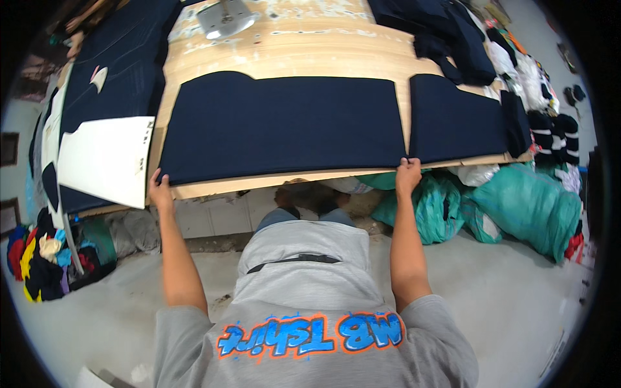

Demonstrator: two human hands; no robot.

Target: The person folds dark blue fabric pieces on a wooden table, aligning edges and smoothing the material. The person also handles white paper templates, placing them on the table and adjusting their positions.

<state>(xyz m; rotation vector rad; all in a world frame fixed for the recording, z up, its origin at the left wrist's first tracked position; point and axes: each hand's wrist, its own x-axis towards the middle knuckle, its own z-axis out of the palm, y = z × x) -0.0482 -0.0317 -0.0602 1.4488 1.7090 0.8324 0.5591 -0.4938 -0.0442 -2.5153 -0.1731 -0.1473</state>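
A large navy fabric panel (284, 126), cut with one curved edge, lies flat along the front of the wooden table (284, 48). My left hand (160, 189) pinches its near left corner at the table edge. At the near right corner, my right hand (407, 174) is closed on the same panel, thumb and fingers together. A second navy cut piece (456, 119) lies just right of it, a narrow gap between them. Left of my left hand is a white pattern sheet (107, 161) on a dark cloth layer (119, 77).
A metal-based tool (225, 19) stands at the table's far side. More dark cloth (446, 35) is heaped at the back right. Green sacks (524, 204) sit below the table on the right, and coloured scraps (48, 258) lie on the floor at left.
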